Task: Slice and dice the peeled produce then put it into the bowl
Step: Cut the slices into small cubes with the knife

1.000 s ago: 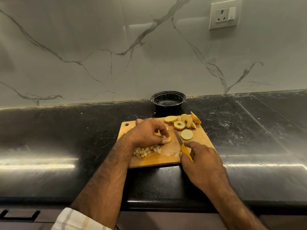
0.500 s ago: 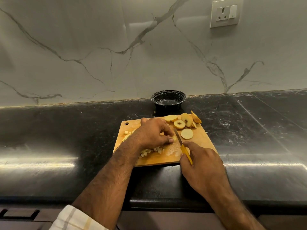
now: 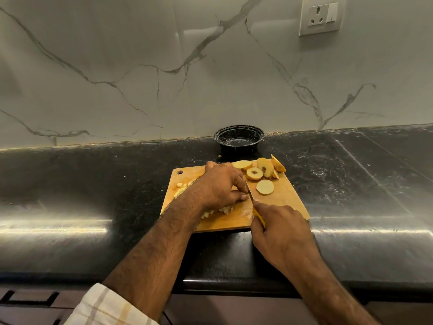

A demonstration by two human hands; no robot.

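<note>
A wooden cutting board (image 3: 284,202) lies on the black counter. Several round pale-yellow slices (image 3: 254,173) are piled at its far right, and one slice (image 3: 265,187) lies alone. Small diced pieces (image 3: 225,210) sit near the board's middle, and more dice (image 3: 180,187) lie at its left. My left hand (image 3: 222,185) presses down on a piece that its fingers hide. My right hand (image 3: 278,233) grips a yellow-handled knife (image 3: 251,195), its blade just right of my left fingertips. The black bowl (image 3: 239,133) stands behind the board, empty.
A marble backsplash rises behind the counter, with a wall socket (image 3: 322,16) at upper right. The counter's front edge runs below the board, with cabinet fronts under it.
My left hand has shifted along the board and covered the piece it holds. The knife has moved closer to my left fingertips. The camera view shifted slightly.
</note>
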